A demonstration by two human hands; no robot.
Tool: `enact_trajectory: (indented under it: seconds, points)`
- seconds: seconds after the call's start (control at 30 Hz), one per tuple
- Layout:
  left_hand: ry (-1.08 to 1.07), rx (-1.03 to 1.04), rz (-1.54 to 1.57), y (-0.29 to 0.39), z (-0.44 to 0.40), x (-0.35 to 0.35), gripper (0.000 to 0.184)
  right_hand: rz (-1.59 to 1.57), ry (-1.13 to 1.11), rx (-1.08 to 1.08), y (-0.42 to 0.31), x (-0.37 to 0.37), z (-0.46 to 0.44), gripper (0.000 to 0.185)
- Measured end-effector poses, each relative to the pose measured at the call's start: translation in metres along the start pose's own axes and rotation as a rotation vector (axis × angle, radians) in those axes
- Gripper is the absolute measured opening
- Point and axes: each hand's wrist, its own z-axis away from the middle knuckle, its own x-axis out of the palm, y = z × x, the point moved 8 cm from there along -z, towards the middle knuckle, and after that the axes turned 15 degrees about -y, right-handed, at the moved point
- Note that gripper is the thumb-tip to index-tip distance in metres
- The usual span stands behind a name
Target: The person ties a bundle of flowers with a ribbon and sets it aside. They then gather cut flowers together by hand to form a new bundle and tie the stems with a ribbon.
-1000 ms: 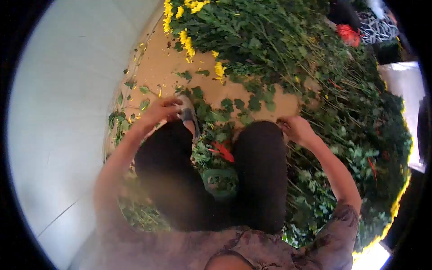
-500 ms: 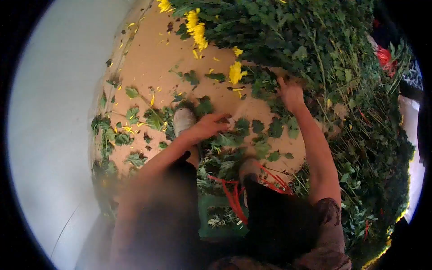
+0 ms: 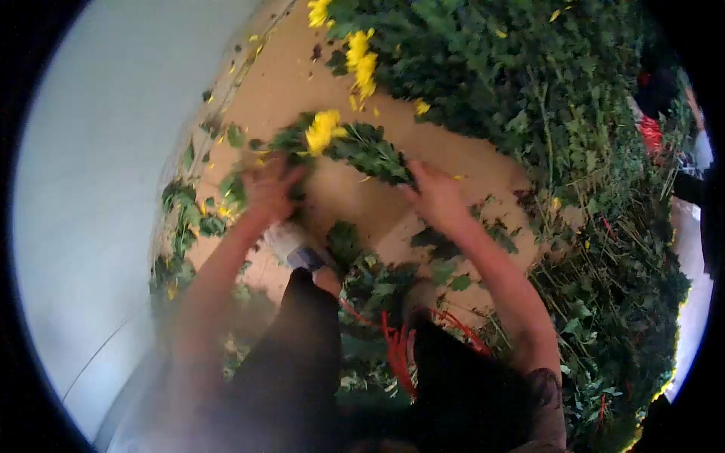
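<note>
Has shifted the yellow-flowered stem leftward since the earlier frame, away from the big leafy heap, with the left hand moved further left too. Seems to pinch the leafy end in the right hand; spreads the left by the foliage near the bloom, too blurred to tell whether gripping. Keeps the stem above or on the tan floor, ahead of a shoe. Has one stem drawn apart; leaves many more massed in the heap and the right-hand bank of stems. Has loose leaves scattered at left, red ties closer in.
</note>
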Motion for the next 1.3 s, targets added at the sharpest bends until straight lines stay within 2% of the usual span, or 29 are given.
enact_trajectory:
  seconds: [0.03,0.07,0.13,0.17,0.2,0.27,0.33,0.37,0.4,0.47,0.5,0.57,0.63,0.7,0.73,0.77,0.8,0.83,0.9,0.93,0.97,1.0,1.03,1.07,1.1,1.13,1.2,1.27,1.3]
  points:
    - [0.090,-0.145,0.029,-0.042,0.004,-0.001,0.080,-0.114,-0.086,0.072,-0.006,-0.009,-0.011,0.043]
    - [0.113,-0.143,0.023,-0.055,0.004,-0.002,0.080,-0.232,-0.176,0.135,-0.012,-0.013,-0.021,0.043]
    - [0.250,0.071,0.100,-0.044,0.006,-0.033,0.080,-0.235,-0.169,0.074,-0.031,-0.010,-0.043,0.043]
    - [0.146,0.201,0.835,-0.025,0.000,-0.036,0.071,-0.249,-0.186,0.019,-0.039,-0.007,-0.049,0.044]
    - [-0.003,0.334,1.570,0.030,-0.003,-0.054,0.063,-0.240,-0.175,0.029,-0.042,-0.012,-0.046,0.044]
    - [-0.151,0.276,1.920,0.071,-0.023,-0.040,0.043,-0.131,-0.034,-0.242,-0.073,-0.034,-0.036,0.046]
    - [-0.216,0.273,2.219,0.089,-0.047,-0.017,0.028,0.165,0.221,-0.378,-0.042,-0.081,-0.031,0.051]
    - [-0.242,0.278,2.392,0.095,-0.053,-0.007,0.020,0.178,0.287,-0.297,0.003,-0.099,-0.044,0.055]
    - [-0.232,0.140,2.457,0.094,-0.042,-0.014,0.016,0.190,0.282,-0.016,0.029,-0.135,-0.047,0.063]
    - [-0.109,0.173,2.448,0.089,-0.044,-0.009,0.016,0.433,0.452,0.221,0.081,-0.166,-0.043,0.078]
    - [-0.045,0.193,2.440,0.086,-0.046,-0.008,0.016,0.466,0.390,0.342,0.107,-0.163,-0.044,0.073]
    - [0.026,0.249,2.421,0.082,-0.050,-0.005,0.018,-0.079,-0.042,0.580,0.156,-0.118,-0.053,0.068]
    - [0.041,0.262,2.413,0.079,-0.047,-0.004,0.020,0.221,0.117,0.273,0.106,-0.084,-0.047,0.059]
    - [-0.170,0.226,2.517,0.095,-0.038,0.006,0.024,0.175,0.263,-0.117,0.023,-0.074,-0.017,0.046]
    - [-0.311,0.154,2.638,0.105,-0.031,0.016,0.026,0.153,0.237,-0.142,0.000,-0.059,-0.007,0.046]
    - [-0.287,0.115,2.647,0.110,-0.021,0.024,0.026,0.122,0.128,-0.197,-0.022,-0.039,-0.002,0.041]
    - [0.050,0.497,2.445,0.107,-0.014,-0.002,0.025,0.098,0.025,-0.247,-0.040,-0.021,0.002,0.036]
    - [0.117,0.555,2.182,0.103,-0.006,-0.008,0.024,0.088,0.013,-0.257,-0.048,-0.003,0.007,0.036]
    - [0.305,0.578,1.662,0.095,0.013,-0.022,0.024,-0.378,-0.150,-0.032,-0.039,0.037,0.005,0.021]
    - [0.246,0.572,1.882,0.096,0.014,-0.017,0.024,-0.691,-0.248,0.128,-0.041,0.038,0.009,0.024]
    - [0.220,0.563,1.997,0.093,0.016,-0.013,0.025,-0.689,-0.265,0.120,-0.043,0.045,0.009,0.024]
    - [0.199,0.550,2.113,0.090,0.019,-0.008,0.025,-0.811,-0.149,0.071,-0.039,0.047,0.008,0.026]
    - [0.403,0.529,1.637,0.078,0.029,-0.021,0.025,-0.933,-0.027,0.021,-0.033,0.050,0.007,0.028]
    - [0.558,0.483,1.150,0.077,0.041,-0.033,0.024,-0.931,-0.038,0.014,-0.024,0.062,0.006,0.028]
    - [0.560,0.472,1.152,0.076,0.042,-0.033,0.024,-0.894,-0.070,0.020,-0.014,0.077,0.007,0.029]
    - [0.496,0.520,1.592,0.069,0.036,-0.022,0.025,-0.857,-0.104,0.026,-0.015,0.085,0.006,0.029]
    - [0.405,0.573,2.032,0.068,0.024,-0.009,0.027,-0.830,-0.183,0.066,-0.019,0.089,0.006,0.032]
    - [0.028,0.097,2.296,0.071,0.004,0.035,0.044,-0.794,-0.240,0.121,-0.025,0.085,0.005,0.034]
    - [0.017,0.125,2.293,0.071,0.008,0.017,0.044,-0.707,-0.205,0.117,-0.028,0.076,0.001,0.029]
